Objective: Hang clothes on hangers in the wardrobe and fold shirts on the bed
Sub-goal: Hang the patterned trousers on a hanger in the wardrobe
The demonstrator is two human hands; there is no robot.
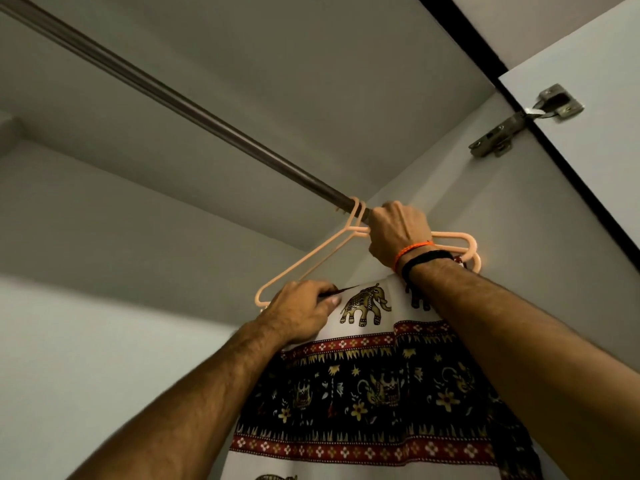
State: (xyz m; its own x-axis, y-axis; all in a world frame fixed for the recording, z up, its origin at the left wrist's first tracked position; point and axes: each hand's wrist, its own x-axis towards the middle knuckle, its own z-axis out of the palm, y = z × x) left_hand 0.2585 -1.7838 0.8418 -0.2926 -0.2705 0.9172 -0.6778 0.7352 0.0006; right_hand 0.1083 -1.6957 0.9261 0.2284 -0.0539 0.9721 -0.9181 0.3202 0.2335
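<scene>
A: Head view looks up into the wardrobe. The elephant-print garment hangs low and right of centre, white with black and red patterned bands, its top edge just under the peach hangers.

B: And the hands?

A: The left hand pinches the garment's upper left corner, fingers curled, thumb on the cloth. The right hand is fisted around the hanger necks, right below the dark rail. It wears orange and black wristbands.

B: How many hangers?

A: Two hooks sit on the rail; more than that I cannot tell, since the fist covers where they join.

B: What surrounds them?

A: The wardrobe's pale ceiling panel above, a metal door hinge far right on the door edge. Both forearms cross the garment's sides, and its lower part is cut off by the frame.
</scene>
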